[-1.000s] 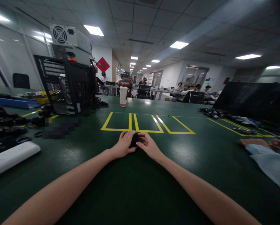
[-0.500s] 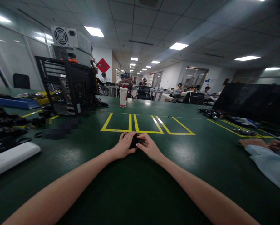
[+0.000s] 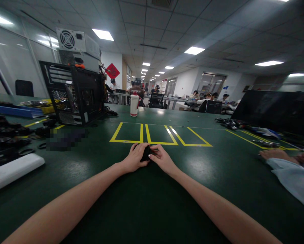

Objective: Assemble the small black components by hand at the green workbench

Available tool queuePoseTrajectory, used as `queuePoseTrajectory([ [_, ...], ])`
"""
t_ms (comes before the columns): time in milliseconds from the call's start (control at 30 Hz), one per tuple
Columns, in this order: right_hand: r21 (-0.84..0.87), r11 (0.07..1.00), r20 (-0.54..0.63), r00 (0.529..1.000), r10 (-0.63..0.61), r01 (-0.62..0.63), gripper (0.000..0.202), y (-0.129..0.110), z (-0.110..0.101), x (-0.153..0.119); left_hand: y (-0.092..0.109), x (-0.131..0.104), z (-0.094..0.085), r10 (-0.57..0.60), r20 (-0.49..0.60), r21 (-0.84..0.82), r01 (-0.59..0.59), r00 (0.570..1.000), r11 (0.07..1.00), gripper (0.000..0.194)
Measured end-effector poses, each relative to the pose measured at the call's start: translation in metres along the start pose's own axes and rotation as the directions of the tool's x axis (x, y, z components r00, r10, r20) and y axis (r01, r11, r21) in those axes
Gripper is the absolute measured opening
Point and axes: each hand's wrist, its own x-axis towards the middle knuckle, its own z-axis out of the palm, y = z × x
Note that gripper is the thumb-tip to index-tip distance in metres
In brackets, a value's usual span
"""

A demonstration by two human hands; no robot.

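Observation:
Between my two hands, on the green table (image 3: 152,203), is a small black object (image 3: 146,153) whose kind I cannot make out. My left hand (image 3: 136,157) is wrapped over its left side, fingers curved round it and thumb at the near edge. Bent fingers of my right hand (image 3: 162,157) press against the object's right side, the thumb tip close to it. Much of the object is hidden under the fingers. Just beyond my hands, yellow tape outlines (image 3: 162,143) mark the tabletop.
A black computer case (image 3: 78,95) carries power supplies (image 3: 77,40) at left. Nearer lie black parts (image 3: 4,135) and a white bar (image 3: 17,172). A white cup (image 3: 134,105) stands beyond the tape. At right are a black panel (image 3: 274,112), cables (image 3: 228,123) and another person's sleeve (image 3: 291,176).
My right fingers have shifted very slightly to the right on the black object. My left hand stays in place round it.

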Motion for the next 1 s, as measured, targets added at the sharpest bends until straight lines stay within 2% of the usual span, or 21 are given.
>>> queuePoseTrajectory([
  [367,-0.046,0.999,0.031,0.999,0.010,-0.009,0.032,-0.0034,-0.0015,-0.0003,-0.0007,-0.0003,-0.0006,-0.003,0.012,-0.013,0.003,1.000,1.000,0.061],
  [633,0.019,1.000,0.054,0.998,0.023,-0.024,0.024,-0.0083,-0.0003,-0.0012,-0.0008,-0.0006,-0.0009,0.005,0.006,-0.011,-0.005,1.000,1.000,0.061],
  [833,-0.007,0.999,0.041,0.998,0.051,-0.051,0.035,-0.0049,-0.0014,0.0006,-0.0017,0.0003,0.0010,0.005,0.000,-0.013,-0.005,1.000,1.000,0.061],
  [1000,0.040,0.999,0.071,0.997,0.025,-0.028,0.032,-0.0037,-0.0014,0.0005,-0.0025,0.0003,0.0022,0.006,-0.007,-0.005,-0.006,1.000,1.000,0.062],
])
